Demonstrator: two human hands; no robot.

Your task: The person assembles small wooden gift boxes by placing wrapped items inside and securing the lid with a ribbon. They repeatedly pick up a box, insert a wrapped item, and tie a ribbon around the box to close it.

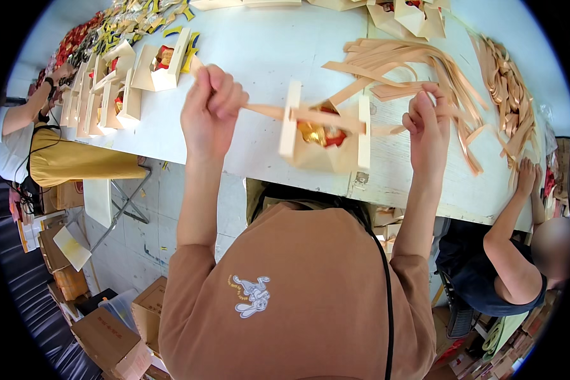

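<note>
Box: middle of worktop, near edge. Wrapped pieces: inside box. Ribbon: across box, between left-hand fingers and right-hand fingers. Ribbon pile: far right of box; second pile: farther right. Box row: left. Stool: floor, left. Cartons: floor, near left.

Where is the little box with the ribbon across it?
In the head view, the cream box is slightly above and right of centre, between the left hand and the right hand, which hold its peach ribbon.
</note>
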